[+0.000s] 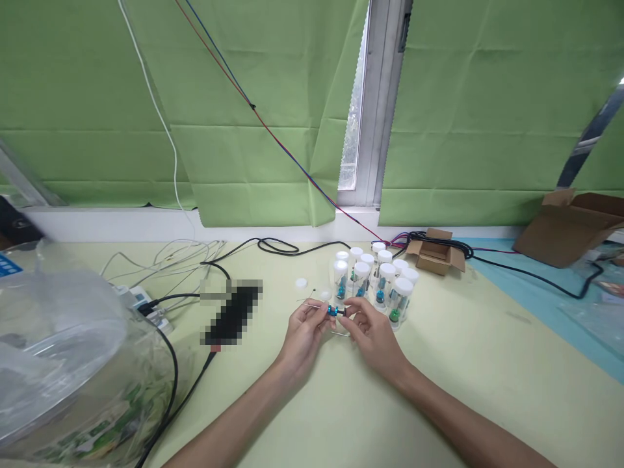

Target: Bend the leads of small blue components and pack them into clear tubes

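Observation:
My left hand (305,328) and my right hand (370,331) meet over the pale yellow-green table (341,403). Both pinch a small blue and black part (335,311) between their fingertips, the left from its left end, the right from its right end. Thin wire leads (308,303) stick out to the left of the part. Just behind the hands stands a cluster of several clear vials with white caps (385,276), each with a small blue or green part inside. A loose white cap (301,283) lies on the table to the left of the vials.
A big clear plastic bag (63,364) fills the left foreground. Black and white cables (170,364) and a blurred dark device (231,312) lie left of the hands. A small open cardboard box (435,255) and a larger one (570,224) sit at the back right, under green curtains.

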The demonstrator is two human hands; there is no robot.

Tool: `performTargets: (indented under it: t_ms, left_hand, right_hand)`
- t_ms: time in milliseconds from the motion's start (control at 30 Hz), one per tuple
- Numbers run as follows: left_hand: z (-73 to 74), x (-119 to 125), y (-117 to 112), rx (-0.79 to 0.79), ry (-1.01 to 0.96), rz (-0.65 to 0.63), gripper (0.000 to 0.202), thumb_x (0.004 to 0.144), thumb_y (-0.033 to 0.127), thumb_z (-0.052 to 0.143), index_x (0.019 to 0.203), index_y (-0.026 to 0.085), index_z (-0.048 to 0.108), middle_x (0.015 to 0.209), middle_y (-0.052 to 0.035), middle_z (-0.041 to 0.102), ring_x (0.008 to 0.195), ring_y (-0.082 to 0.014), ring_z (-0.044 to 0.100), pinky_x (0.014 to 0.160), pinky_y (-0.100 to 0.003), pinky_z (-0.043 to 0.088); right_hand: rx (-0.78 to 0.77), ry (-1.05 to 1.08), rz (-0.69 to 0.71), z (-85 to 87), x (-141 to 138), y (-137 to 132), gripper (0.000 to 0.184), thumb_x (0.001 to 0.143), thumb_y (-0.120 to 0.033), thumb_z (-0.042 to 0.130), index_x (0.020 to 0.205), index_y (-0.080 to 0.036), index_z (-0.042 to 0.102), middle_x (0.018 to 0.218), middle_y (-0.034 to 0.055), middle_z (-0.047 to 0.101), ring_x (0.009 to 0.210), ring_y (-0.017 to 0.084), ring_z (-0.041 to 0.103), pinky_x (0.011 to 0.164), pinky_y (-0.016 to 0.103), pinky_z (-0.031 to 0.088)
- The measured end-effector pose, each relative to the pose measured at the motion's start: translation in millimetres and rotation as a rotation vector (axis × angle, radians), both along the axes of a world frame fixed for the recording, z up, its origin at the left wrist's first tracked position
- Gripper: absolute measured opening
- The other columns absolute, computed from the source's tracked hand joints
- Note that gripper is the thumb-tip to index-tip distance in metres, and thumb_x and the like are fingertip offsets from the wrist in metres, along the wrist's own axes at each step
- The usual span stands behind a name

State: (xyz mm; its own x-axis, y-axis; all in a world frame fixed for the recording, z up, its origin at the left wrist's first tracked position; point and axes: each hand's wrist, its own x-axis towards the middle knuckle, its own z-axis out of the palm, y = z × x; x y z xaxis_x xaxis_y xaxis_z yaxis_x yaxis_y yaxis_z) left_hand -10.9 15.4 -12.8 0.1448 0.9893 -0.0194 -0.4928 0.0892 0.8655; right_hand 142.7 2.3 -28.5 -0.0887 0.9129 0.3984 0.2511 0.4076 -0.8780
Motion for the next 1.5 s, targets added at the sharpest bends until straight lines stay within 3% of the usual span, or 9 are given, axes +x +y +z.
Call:
performTargets:
  t_ms: [300, 600, 800, 933, 1067, 1167, 1500]
  left_hand:
    - [-0.4, 0.6, -1.3, 0.049, 0.023, -0.021, 0.017, 0.075, 0.026, 0.073, 0.076, 0.016, 0.059, 0.07, 0.0004, 0.063, 0.062, -0.0104, 0.059, 0.067, -0.024, 0.049]
    - [-1.9, 0.9, -3.4, 0.081, 0.063, -0.067, 0.016, 0.079, 0.028, 0.07, 0.078, 0.017, 0.058, 0.072, 0.0005, 0.062, 0.063, -0.0105, 0.058, 0.068, -0.025, 0.049]
    - [-2.8, 1.8, -4.2, 0.074, 0.065, -0.078, 0.017, 0.078, 0.027, 0.071, 0.076, 0.017, 0.058, 0.072, 0.0003, 0.063, 0.063, -0.0106, 0.058, 0.066, -0.024, 0.049]
    - [-1.4, 2.6, -3.1, 0.052, 0.04, -0.061, 0.018, 0.076, 0.028, 0.072, 0.077, 0.017, 0.059, 0.072, 0.0001, 0.063, 0.063, -0.0107, 0.059, 0.067, -0.024, 0.049]
    - [0.8, 1.4, -2.5, 0.026, 0.002, -0.018, 0.019, 0.074, 0.027, 0.074, 0.075, 0.016, 0.059, 0.072, 0.0002, 0.063, 0.062, -0.0097, 0.058, 0.066, -0.023, 0.048]
    - [1.6, 1.0, -1.7, -0.003, -0.016, 0.01, 0.02, 0.072, 0.027, 0.076, 0.074, 0.016, 0.06, 0.069, 0.0008, 0.062, 0.062, -0.0094, 0.058, 0.065, -0.022, 0.048]
    - [0.9, 1.3, -3.4, 0.057, 0.033, -0.006, 0.017, 0.076, 0.027, 0.072, 0.075, 0.017, 0.059, 0.071, 0.0009, 0.062, 0.063, -0.0101, 0.058, 0.067, -0.024, 0.049]
  right_hand:
    - [-0.003, 0.007, 0.035, -4.8, -0.1, 1.6, 0.017, 0.092, -0.035, 0.053, 0.093, -0.019, 0.057, 0.078, 0.002, 0.062, 0.061, 0.014, 0.054, 0.053, 0.024, 0.04]
    - [-0.031, -0.061, -0.02, -0.6, -1.0, 1.4, 0.044, 0.096, -0.042, 0.042, 0.059, -0.019, 0.048, 0.048, -0.004, 0.045, 0.046, 0.011, 0.042, 0.049, 0.023, 0.033]
    - [-0.05, -0.086, -0.048, -3.8, -1.1, 3.1, 0.052, 0.097, -0.045, 0.036, 0.058, -0.017, 0.055, 0.043, -0.0037, 0.044, 0.043, 0.011, 0.042, 0.048, 0.024, 0.032]
    - [-0.029, -0.061, -0.065, -1.0, -1.3, 1.5, 0.048, 0.097, -0.044, 0.038, 0.061, -0.017, 0.054, 0.048, -0.0023, 0.05, 0.046, 0.012, 0.047, 0.051, 0.024, 0.036]
    - [0.015, -0.005, -0.037, 2.9, -0.4, -0.6, 0.026, 0.092, -0.042, 0.051, 0.092, -0.017, 0.059, 0.072, 0.0018, 0.062, 0.056, 0.013, 0.054, 0.052, 0.024, 0.041]
    - [0.023, -0.014, -0.003, 2.1, 0.8, -0.6, 0.024, 0.089, -0.037, 0.057, 0.106, -0.019, 0.057, 0.086, 0.004, 0.064, 0.057, 0.013, 0.054, 0.051, 0.024, 0.043]
    - [-0.007, 0.007, 0.038, -3.6, 0.3, 1.5, 0.019, 0.091, -0.036, 0.053, 0.09, -0.019, 0.059, 0.077, 0.0027, 0.063, 0.059, 0.014, 0.054, 0.051, 0.024, 0.04]
